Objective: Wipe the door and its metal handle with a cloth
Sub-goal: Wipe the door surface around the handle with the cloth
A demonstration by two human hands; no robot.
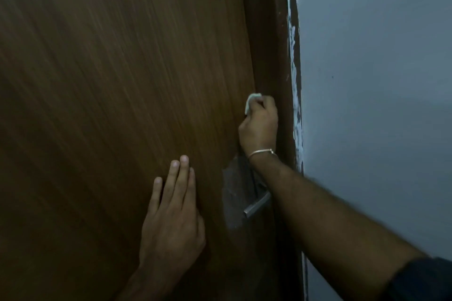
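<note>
Door (110, 80): brown wood-grain panel, fills the left and centre of the head view, apparently closed against its dark brown frame (266, 32).

Left hand (171, 212): flat on the panel, fingers straight and close together, pressing the wood left of the handle. Holds nothing. Judged to be steadying the door.

Dull grey metal backplate (234, 193): just right of the left hand, smudged-looking surface. Silver metal lever handle (256, 205) projects from it; only its outer end shows, the rest sits behind the right forearm.

Right hand (259, 124): above the handle, at the door's right edge where panel meets frame. Fingers curled tight round a small white cloth (252, 101), which shows only at the top of the fist and touches the wood. Thin metal bangle (261, 153) at the wrist.

Pale blue-grey wall (379, 105): far right, with ragged white paint along the frame edge.

Step in hand (judgement): wiping the panel's latch-side edge above the handle; the handle itself is not being wiped at this moment.

Next move calls for (judgement): bring the cloth down to plate and lever, wrap it round the lever for full contact, keep the left hand bracing. Blur prevents reading how clean the panel is.
</note>
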